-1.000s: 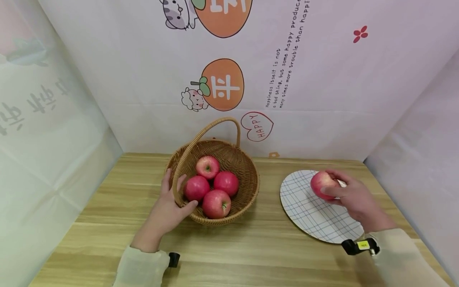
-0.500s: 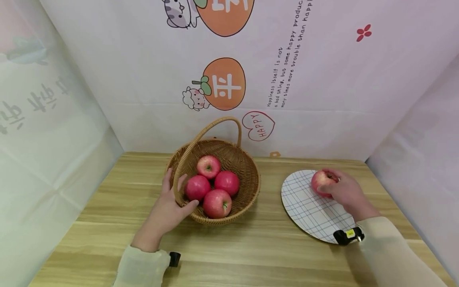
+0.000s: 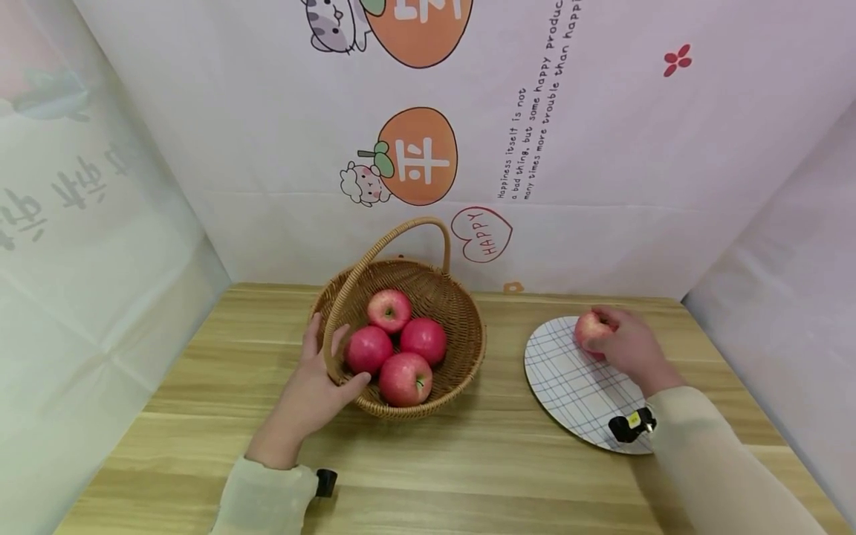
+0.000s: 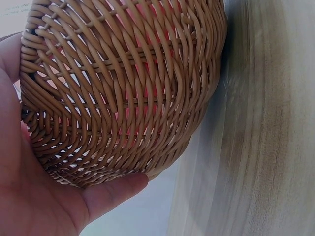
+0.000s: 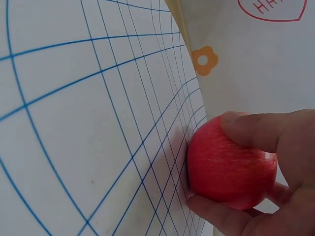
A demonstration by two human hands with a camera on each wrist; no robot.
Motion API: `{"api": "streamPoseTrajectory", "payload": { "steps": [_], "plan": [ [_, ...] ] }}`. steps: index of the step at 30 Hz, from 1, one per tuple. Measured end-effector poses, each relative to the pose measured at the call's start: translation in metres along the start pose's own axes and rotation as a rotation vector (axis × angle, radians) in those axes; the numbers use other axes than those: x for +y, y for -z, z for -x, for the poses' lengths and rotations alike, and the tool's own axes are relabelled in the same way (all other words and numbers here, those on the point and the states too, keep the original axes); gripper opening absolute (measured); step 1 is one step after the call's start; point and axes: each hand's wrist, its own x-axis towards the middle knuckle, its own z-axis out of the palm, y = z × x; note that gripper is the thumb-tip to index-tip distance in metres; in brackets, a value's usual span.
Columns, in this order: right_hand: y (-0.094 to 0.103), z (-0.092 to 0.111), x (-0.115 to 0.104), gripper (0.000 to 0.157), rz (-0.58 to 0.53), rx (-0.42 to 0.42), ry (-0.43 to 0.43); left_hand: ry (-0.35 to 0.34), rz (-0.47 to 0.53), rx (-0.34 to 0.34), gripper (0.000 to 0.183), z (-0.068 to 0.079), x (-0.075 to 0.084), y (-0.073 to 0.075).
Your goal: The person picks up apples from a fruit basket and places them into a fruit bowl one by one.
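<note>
A round wicker basket (image 3: pixel 464 371) with an arched handle stands left of the middle in the head view, several red apples (image 3: pixel 405 379) inside it. My left hand (image 3: pixel 314 390) grips its left side around the foot of the handle, the thumb reaching along the rim. The left wrist view has the woven wall (image 4: pixel 123 88) close up, with red fruit behind the gaps. On the right, my right hand (image 3: pixel 631 343) holds another red apple (image 5: pixel 231 167) between thumb and fingers, at the far part of a round white board (image 3: pixel 575 394) with blue grid lines. The apple's underside is right at the board's surface.
Both things stand on a wood-grain table (image 3: pixel 414 475). A white printed cloth (image 3: pixel 588 245) hangs directly behind the table, and pale cloth sides rise at left and right. The right forearm sleeve (image 3: pixel 709 446) reaches over the board's near right edge.
My right hand has carried the apple down and slightly back and left onto the far part of the board. My left hand and the basket have stayed put.
</note>
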Motion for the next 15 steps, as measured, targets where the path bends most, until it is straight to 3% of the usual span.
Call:
{"api": "streamPoseTrajectory", "payload": {
  "steps": [15],
  "plan": [
    [-0.006,-0.012,0.009,0.072,0.071,0.0,-0.018,-0.016,0.002,0.006,0.084,-0.001,-0.001,0.0]
  ]
}}
